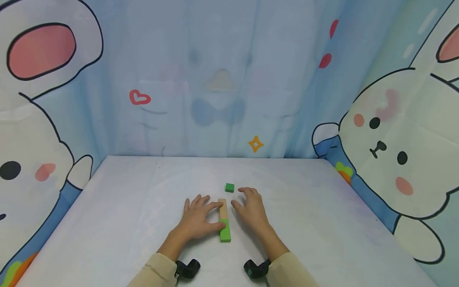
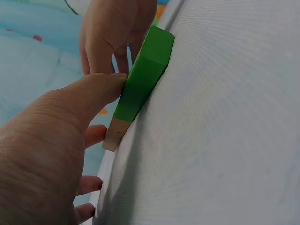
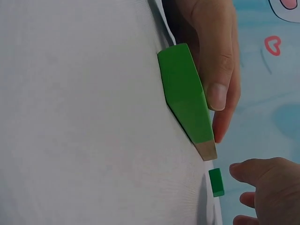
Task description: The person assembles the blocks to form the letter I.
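A long green block [image 1: 225, 235] lies on the table, end to end with a plain wooden block [image 1: 223, 209] that points away from me. My left hand [image 1: 197, 219] rests at their left side with fingers spread. Its thumb touches the green block's top, and its index fingertip is at the wooden one. To the right hovers my right hand [image 1: 254, 211], thumb and fingers apart with nothing between them. Just beyond its fingertips sits a small green cube [image 1: 229, 187], apart from the two blocks. In the right wrist view the same small cube [image 3: 216, 183] appears near the right thumb.
The white tabletop [image 1: 143, 183] spreads around the blocks, its far edge meeting a blue printed curtain [image 1: 215, 131]. Black wrist devices [image 1: 188, 269] sit by both cuffs, close above the table. Cartoon animals [image 1: 394, 159] decorate the cloth at either side.
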`<move>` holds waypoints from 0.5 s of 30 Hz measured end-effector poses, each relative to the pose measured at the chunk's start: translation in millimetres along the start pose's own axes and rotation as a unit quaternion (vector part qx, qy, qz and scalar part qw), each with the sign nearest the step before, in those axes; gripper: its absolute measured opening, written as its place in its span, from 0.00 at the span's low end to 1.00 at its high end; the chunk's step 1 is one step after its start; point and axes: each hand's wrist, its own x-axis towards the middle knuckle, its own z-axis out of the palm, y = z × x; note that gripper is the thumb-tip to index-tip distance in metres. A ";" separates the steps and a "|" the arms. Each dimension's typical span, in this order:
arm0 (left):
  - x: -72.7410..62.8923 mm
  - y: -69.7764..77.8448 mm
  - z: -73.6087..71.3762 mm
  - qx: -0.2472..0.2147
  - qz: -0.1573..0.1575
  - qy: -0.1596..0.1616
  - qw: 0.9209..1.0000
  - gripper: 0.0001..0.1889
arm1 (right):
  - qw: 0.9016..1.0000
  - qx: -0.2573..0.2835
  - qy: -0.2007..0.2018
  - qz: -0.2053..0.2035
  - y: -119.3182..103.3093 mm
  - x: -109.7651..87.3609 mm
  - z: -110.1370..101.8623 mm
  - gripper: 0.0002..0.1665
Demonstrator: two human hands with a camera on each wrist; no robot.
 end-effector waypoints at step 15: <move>2.5 -0.2 0.3 0.003 0.000 0.002 1.000 0.37 | 0.999 -0.014 -0.034 -0.001 6.5 20.4 0.9 0.32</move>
